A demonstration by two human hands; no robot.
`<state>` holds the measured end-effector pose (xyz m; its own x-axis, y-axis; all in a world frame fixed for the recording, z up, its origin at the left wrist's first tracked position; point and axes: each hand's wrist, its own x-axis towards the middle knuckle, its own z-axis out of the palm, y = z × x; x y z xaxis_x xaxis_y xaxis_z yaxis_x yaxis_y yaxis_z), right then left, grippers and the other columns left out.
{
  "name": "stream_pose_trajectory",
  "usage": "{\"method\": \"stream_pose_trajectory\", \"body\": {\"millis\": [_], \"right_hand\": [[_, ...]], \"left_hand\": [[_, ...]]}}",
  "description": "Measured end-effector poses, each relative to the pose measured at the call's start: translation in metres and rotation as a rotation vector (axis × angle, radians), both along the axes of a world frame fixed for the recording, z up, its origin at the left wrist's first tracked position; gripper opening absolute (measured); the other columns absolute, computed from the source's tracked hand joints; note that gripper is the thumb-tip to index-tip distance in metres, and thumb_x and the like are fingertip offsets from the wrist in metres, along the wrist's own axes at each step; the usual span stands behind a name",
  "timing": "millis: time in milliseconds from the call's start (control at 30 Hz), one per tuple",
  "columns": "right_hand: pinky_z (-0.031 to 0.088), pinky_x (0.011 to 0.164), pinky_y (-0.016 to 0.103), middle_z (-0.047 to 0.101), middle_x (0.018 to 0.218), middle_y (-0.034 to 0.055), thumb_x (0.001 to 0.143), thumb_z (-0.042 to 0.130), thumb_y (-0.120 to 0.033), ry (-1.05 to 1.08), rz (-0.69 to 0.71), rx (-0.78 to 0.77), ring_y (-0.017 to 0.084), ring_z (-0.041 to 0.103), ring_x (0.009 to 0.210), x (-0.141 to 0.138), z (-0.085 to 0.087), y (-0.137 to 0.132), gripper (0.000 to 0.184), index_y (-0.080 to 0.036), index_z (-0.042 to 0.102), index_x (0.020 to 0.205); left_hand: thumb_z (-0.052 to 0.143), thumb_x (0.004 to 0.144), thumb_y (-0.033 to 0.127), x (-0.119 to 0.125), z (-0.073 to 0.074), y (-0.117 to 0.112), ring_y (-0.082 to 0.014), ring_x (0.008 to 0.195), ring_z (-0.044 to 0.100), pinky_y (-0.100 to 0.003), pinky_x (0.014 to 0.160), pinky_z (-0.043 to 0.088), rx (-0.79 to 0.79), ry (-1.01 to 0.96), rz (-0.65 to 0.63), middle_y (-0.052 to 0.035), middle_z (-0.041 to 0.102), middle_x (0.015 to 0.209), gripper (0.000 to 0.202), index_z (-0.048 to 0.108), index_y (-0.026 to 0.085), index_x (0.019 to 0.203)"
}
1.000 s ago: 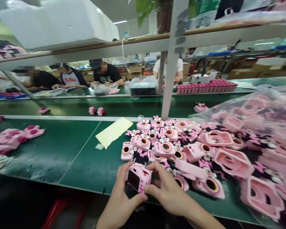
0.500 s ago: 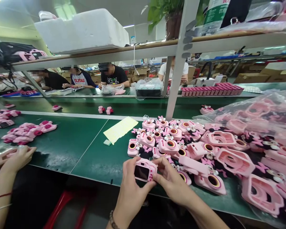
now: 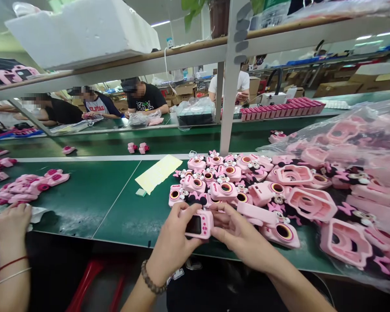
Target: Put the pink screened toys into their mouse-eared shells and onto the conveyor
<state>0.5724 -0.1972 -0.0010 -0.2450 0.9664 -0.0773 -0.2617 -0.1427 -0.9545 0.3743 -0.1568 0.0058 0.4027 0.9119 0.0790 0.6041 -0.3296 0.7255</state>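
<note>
A pale shelf (image 3: 195, 54) spans the upper frame, met by a post (image 3: 228, 108) right of centre. A tube light (image 3: 160, 23) glows top centre; cartons (image 3: 338, 89) stand upper right, a green bench (image 3: 139, 216) mid-frame.

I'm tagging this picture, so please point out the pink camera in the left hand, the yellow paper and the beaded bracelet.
Pink camera (image 3: 198, 224), head view: on its dark screen.
Yellow paper (image 3: 159, 174), head view: middle of the sheet.
Beaded bracelet (image 3: 147, 280), head view: on its beads.
</note>
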Motion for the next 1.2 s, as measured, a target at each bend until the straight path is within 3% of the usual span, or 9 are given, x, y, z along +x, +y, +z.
{"method": "stream_pose_trajectory", "body": {"millis": [67,167,300,433,667,833,1033,1100,1200], "right_hand": [[0.049,0.098,0.04,0.059,0.133,0.009,0.09,0.068,-0.044,0.067,-0.09,-0.014,0.023,0.062,0.114,0.007,0.004,-0.009,0.038,-0.027,0.052,0.121],[0.053,0.09,0.039,0.064,0.122,0.0087,0.093,0.063,-0.048,0.087,-0.24,-0.085,0.022,0.065,0.103,0.016,-0.004,-0.027,0.032,-0.026,0.059,0.116],[0.054,0.086,0.037,0.066,0.112,0.0082,0.094,0.062,-0.047,0.085,-0.222,-0.115,0.022,0.064,0.098,0.019,-0.024,-0.044,0.026,-0.024,0.065,0.105],[0.056,0.087,0.038,0.063,0.115,0.0077,0.093,0.064,-0.048,0.128,-0.188,-0.128,0.021,0.064,0.099,0.015,-0.028,-0.042,0.028,-0.025,0.062,0.109],[0.054,0.095,0.039,0.059,0.131,0.0105,0.092,0.065,-0.046,0.069,-0.18,-0.029,0.022,0.063,0.11,0.022,-0.008,-0.02,0.042,-0.026,0.051,0.127],[0.051,0.104,0.042,0.049,0.147,0.0098,0.088,0.071,-0.038,-0.192,-0.171,0.103,0.025,0.06,0.121,0.039,-0.004,-0.016,0.061,-0.03,0.042,0.141],[0.058,0.096,0.035,0.065,0.129,0.0073,0.085,0.072,-0.03,-0.637,-0.422,0.56,0.024,0.067,0.113,0.049,-0.003,-0.012,0.061,-0.03,0.045,0.139],[0.058,0.097,0.034,0.067,0.127,0.0088,0.085,0.07,-0.027,-0.794,-0.555,0.736,0.025,0.067,0.114,0.056,0.003,-0.006,0.057,-0.026,0.048,0.137],[0.055,0.103,0.037,0.067,0.128,0.0123,0.087,0.066,-0.019,-1.024,-0.691,0.955,0.027,0.064,0.12,0.087,0.015,0.018,0.057,-0.021,0.047,0.14]], "left_hand": [[0.085,0.068,0.041,0.001,-0.001,0.004,-0.0255,0.11,0.063,-0.041,0.097,0.053,-0.173,-0.372,0.058,-0.0052,0.06,0.123,0.069,0.054,0.032,0.128],[0.079,0.064,0.066,0.006,-0.013,0.007,-0.0279,0.104,0.069,-0.041,0.09,0.058,-0.461,-0.954,0.178,-0.0088,0.067,0.121,0.086,0.045,0.029,0.134],[0.078,0.054,0.074,0.019,-0.027,0.008,-0.0322,0.103,0.071,-0.04,0.081,0.061,-0.595,-1.212,0.208,-0.0073,0.072,0.115,0.091,0.053,0.028,0.128],[0.075,0.057,0.075,0.039,-0.032,0.004,-0.0315,0.1,0.072,-0.042,0.084,0.061,-0.565,-1.181,0.215,-0.0066,0.073,0.11,0.089,0.052,0.029,0.129],[0.077,0.066,0.066,0.067,-0.029,-0.003,-0.0301,0.118,0.062,-0.04,0.101,0.051,-0.467,-1.034,0.167,-0.0109,0.068,0.122,0.075,0.056,0.022,0.123],[0.094,0.042,0.051,0.067,-0.01,0.002,-0.0212,0.098,0.065,-0.031,0.091,0.054,-0.454,-0.949,0.019,-0.0038,0.069,0.103,0.081,0.056,0.022,0.107],[0.097,0.044,0.034,0.073,0.01,0.013,-0.0161,0.089,0.068,-0.025,0.081,0.056,-0.481,-0.912,-0.126,0.0004,0.07,0.106,0.084,0.054,0.03,0.116],[0.095,0.048,0.039,0.074,0.01,0.023,-0.0205,0.103,0.068,-0.029,0.089,0.056,-0.43,-0.85,-0.13,-0.0021,0.068,0.119,0.09,0.051,0.034,0.127],[0.089,0.059,0.049,0.068,0.004,0.036,-0.0264,0.13,0.054,-0.036,0.107,0.047,-0.177,-0.657,-0.025,-0.0056,0.056,0.141,0.088,0.048,0.035,0.136]]}}
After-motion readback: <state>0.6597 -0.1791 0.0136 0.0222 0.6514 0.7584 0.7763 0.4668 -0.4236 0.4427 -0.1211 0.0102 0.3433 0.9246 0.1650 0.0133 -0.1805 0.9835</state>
